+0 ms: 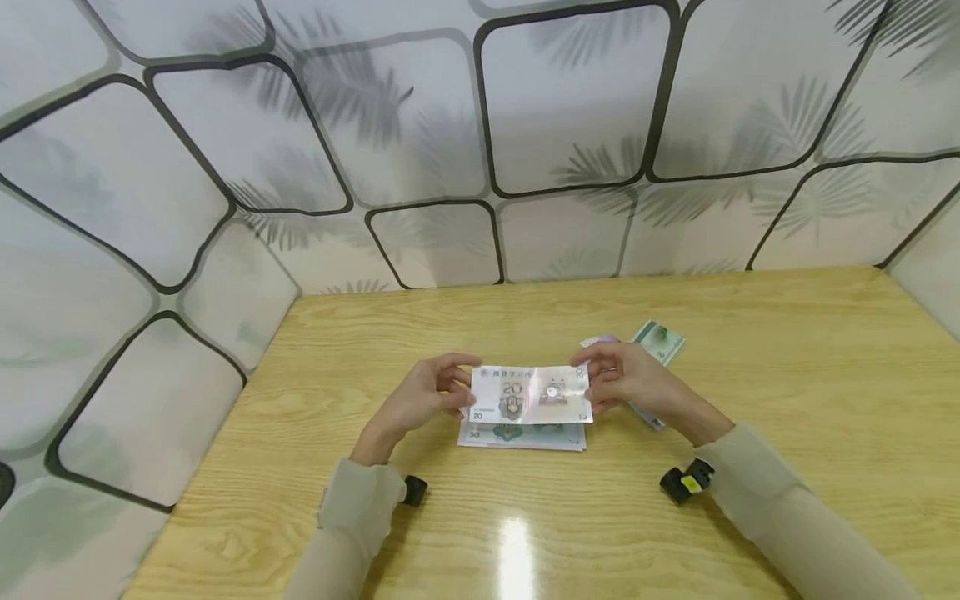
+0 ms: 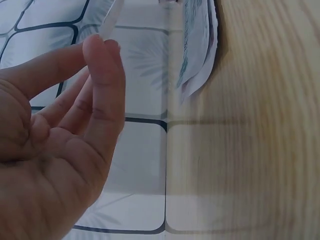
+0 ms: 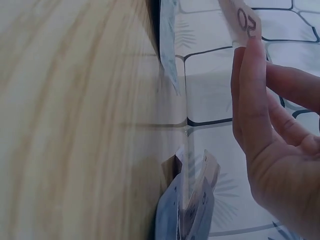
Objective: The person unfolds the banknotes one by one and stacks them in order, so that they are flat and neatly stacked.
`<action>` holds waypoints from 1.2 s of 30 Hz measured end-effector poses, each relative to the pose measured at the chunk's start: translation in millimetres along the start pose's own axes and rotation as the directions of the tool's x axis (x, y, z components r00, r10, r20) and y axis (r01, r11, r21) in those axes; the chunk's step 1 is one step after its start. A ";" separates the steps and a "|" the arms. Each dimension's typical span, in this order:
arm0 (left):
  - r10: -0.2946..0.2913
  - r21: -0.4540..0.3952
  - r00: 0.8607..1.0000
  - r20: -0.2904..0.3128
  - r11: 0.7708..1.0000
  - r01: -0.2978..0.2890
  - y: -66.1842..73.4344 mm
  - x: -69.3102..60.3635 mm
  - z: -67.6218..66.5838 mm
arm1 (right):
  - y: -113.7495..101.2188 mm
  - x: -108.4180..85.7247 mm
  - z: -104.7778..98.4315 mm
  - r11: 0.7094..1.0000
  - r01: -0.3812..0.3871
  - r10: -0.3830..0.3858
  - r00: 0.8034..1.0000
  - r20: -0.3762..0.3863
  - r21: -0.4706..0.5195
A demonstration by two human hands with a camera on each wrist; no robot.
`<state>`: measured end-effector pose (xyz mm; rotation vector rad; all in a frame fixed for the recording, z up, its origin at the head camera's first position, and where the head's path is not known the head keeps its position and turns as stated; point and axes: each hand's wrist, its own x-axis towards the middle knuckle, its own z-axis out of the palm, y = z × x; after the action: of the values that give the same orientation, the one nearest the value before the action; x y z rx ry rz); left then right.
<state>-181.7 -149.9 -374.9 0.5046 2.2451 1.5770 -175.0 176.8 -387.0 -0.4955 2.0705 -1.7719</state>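
Note:
A pale banknote marked 20 (image 1: pixel 531 394) is stretched between both hands above the table. My left hand (image 1: pixel 420 397) pinches its left end between thumb and fingers; the left wrist view shows only a sliver of the note at the fingertips. Its right end is pinched by my right hand (image 1: pixel 630 379), and the right wrist view shows printed digits there. Below the held note lies a small stack of banknotes (image 1: pixel 521 437), partly covered by it in the head view. Several other banknotes (image 3: pixel 182 205) lie beside the right hand, some of them folded; the hand hides part of them in the head view.
A greenish banknote (image 1: pixel 660 340) sticks out behind the right hand. The wooden table (image 1: pixel 300 400) meets a patterned cloth wall (image 1: pixel 566 100) at the back and left. A bright light reflection shows on the table's front part. Each wrist carries a small black camera (image 1: pixel 678 483).

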 end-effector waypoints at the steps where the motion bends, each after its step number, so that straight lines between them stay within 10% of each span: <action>1: -0.005 0.008 1.000 0.010 1.000 0.004 -0.1 -0.2 -0.8 | -0.3 0.2 0.1 1.000 -0.005 0.005 1.000 0.002 -0.006; 36: -0.141 0.076 0.977 0.162 0.989 0.131 -9.4 0.9 -4.1 | 4.0 2.5 -1.0 0.992 -0.033 0.048 0.991 0.128 -0.118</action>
<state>-185.2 -155.8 -382.6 0.4709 2.1614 1.3466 -177.8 177.0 -390.8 -0.5819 2.0842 -1.5600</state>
